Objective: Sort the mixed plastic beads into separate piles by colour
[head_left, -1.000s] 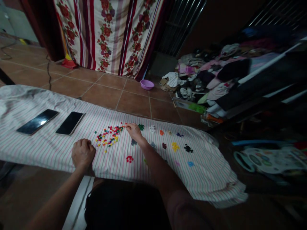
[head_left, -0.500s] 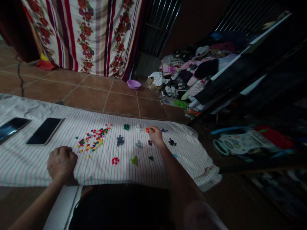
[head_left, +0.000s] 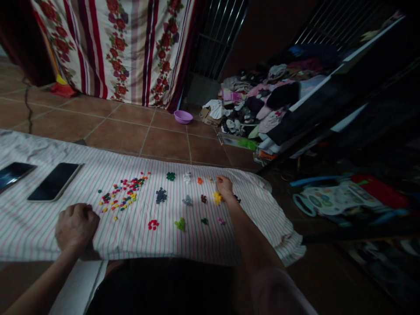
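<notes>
My right hand (head_left: 225, 187) hovers at the far side of the striped cloth, thumb and fingers pinched; whatever lies between them is too small to make out. Close to its fingertips are small beige pieces (head_left: 211, 179), with a yellow cluster (head_left: 217, 198) just below. My left hand (head_left: 76, 225) rests on the cloth, fingers curled in and nothing visible in them. Between the hands lies a mixed heap of colourful small pieces (head_left: 126, 192). Single-colour clusters include orange (head_left: 200, 180), white (head_left: 187, 177), dark grey (head_left: 161, 195), red (head_left: 153, 225) and lime green (head_left: 180, 224).
Two phones, one (head_left: 55, 182) nearer the heap and another (head_left: 15, 173), lie at the left of the striped cloth (head_left: 131, 243). Beyond it, a purple basin (head_left: 183, 117) sits on the tiled floor. A pile of clothes (head_left: 256, 96) fills the back right.
My right hand has moved right from the orange cluster to beside the beige pieces, uncovering the yellow and pink clusters. My left hand stays curled on the cloth; the view has shifted slightly.
</notes>
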### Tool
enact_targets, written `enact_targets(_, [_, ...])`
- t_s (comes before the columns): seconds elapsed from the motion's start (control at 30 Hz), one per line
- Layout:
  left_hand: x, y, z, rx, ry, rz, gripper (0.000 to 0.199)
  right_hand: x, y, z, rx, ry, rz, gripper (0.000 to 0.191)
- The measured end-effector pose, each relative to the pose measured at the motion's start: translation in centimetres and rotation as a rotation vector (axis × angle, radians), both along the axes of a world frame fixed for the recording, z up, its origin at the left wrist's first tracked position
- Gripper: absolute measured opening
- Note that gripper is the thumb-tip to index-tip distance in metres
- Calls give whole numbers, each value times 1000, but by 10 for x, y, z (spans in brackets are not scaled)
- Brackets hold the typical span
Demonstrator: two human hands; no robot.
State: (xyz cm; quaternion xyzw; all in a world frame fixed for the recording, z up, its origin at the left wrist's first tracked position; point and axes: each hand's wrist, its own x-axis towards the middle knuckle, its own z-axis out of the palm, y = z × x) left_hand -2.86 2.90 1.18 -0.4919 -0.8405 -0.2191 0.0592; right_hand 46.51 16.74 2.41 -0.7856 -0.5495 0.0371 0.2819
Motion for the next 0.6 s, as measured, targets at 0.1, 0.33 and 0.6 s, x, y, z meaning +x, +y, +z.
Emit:
enact_targets(0.1, [0,-1,2,19,8,-24,13,-8,9,2,-60,-13,57,31])
enact_targets(0.33, [-2,0,1,41,50,-58,18,-15,19,-1,-203,33,96,30])
enact_targets(0.6, [-3,0,-4,60,50,-58,14,-4,24,-5,-215,-5,132,37])
